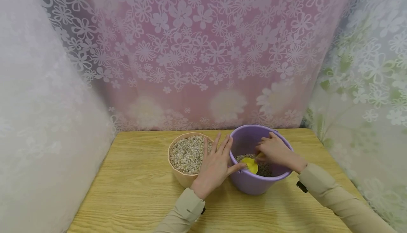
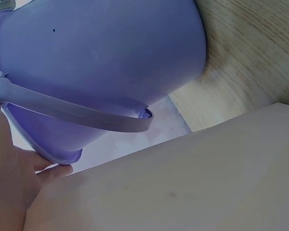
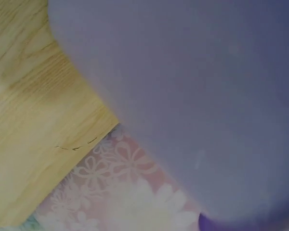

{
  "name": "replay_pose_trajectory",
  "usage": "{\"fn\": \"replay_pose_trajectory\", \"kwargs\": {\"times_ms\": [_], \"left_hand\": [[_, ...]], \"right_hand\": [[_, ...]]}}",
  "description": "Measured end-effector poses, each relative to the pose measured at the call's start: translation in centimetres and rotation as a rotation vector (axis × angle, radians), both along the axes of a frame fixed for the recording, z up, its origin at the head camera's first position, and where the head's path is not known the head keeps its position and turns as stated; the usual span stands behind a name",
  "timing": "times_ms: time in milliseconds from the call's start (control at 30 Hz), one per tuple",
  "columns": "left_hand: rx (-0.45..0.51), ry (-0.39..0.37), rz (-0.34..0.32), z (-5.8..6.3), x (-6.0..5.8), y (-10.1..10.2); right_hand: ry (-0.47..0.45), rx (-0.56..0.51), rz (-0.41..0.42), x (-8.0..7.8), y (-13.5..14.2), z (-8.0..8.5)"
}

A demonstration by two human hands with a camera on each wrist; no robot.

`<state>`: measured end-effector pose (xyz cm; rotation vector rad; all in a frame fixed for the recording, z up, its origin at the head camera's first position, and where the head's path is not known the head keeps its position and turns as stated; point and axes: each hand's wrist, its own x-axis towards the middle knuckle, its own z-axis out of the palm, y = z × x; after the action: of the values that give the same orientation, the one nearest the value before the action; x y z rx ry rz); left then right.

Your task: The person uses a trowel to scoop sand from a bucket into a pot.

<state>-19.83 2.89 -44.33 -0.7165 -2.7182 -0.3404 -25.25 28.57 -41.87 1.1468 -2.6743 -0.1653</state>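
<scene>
A purple bucket (image 1: 251,185) stands on the table with a layer of dark grain-like bits (image 1: 264,169) at its bottom. My right hand (image 1: 276,150) reaches down inside and grips the handle of a yellow scoop (image 1: 250,165), whose bowl lies on the bits. With fingers extended and spread, my left hand (image 1: 211,167) touches the near left of the bucket's rim, thumb laid across it. The left wrist view shows the bucket's handle (image 2: 77,109) hanging along its outside. Only the bucket's outer wall (image 3: 183,96) fills the right wrist view; the right hand is hidden there.
Left of the bucket, a peach-coloured pot (image 1: 182,179) is filled close to its rim with pale flakes (image 1: 187,154); my left hand overlaps its right side. Both stand on a wood-grain table (image 1: 136,187). Flower-patterned curtains (image 1: 190,56) enclose the back and sides.
</scene>
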Motion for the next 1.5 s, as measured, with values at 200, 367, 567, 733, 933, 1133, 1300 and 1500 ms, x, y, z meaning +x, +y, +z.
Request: {"fn": "replay_pose_trajectory", "kwargs": {"times_ms": [200, 367, 567, 733, 933, 1133, 1300, 1500], "left_hand": [[0.002, -0.032, 0.005, 0.1, -0.1, -0.1], [0.005, -0.040, 0.003, 0.1, -0.1, 0.0], [0.014, -0.029, -0.001, 0.0, -0.1, 0.0], [0.013, -0.034, 0.003, -0.1, -0.1, -0.1], [0.023, -0.028, 0.001, -0.1, -0.2, -0.2], [0.016, -0.028, 0.005, 0.0, -0.2, -0.3], [0.027, -0.008, -0.009, 0.1, 0.0, -0.1], [0.029, -0.014, -0.008, -0.1, 0.1, 0.0]], "right_hand": [[-0.065, -0.070, -0.086, 0.0, 0.5, 0.9], [-0.076, -0.122, -0.128, 0.4, 0.8, 1.4], [-0.085, -0.172, -0.188, 1.2, 1.3, 1.8], [-0.080, -0.207, -0.254, 2.0, 1.6, 2.0], [-0.017, -0.215, -0.334, 2.8, 1.8, 2.3], [0.079, -0.253, -0.345, 4.0, 1.7, 2.2], [0.150, -0.286, -0.348, 5.0, 1.7, 1.8], [0.209, -0.318, -0.361, 5.7, 1.7, 1.6]]}}
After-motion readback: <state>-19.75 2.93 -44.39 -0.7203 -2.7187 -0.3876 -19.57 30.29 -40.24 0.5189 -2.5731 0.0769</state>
